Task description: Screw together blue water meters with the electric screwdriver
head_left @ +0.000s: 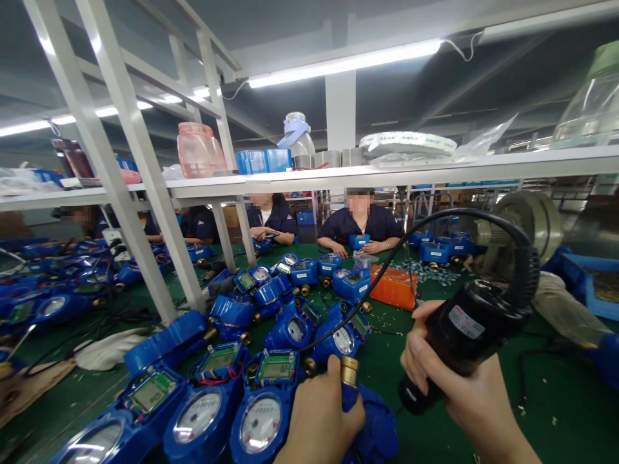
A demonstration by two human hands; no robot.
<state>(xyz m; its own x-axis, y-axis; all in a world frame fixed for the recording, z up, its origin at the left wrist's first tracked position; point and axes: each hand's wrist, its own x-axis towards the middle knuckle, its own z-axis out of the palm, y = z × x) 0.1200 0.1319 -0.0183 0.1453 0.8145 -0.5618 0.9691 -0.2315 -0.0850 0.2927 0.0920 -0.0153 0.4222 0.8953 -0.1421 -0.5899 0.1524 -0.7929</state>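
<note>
My left hand is closed around a blue water meter near the bottom centre, by its brass threaded pipe end. Much of that meter is hidden by the hand. To the right, my right hand grips a black corded electric screwdriver, held above the table with its narrow end pointing down and left. I see no bit on it. Left of my left hand stand several opened water meters, one closest, with round dials and exposed green circuit boards with small screens.
An orange box lies beyond, beside scattered small parts. A white glove lies left. Metal posts carry a shelf overhead. Blue crate and motor-like machine stand right. Co-workers sit opposite, one holding a meter.
</note>
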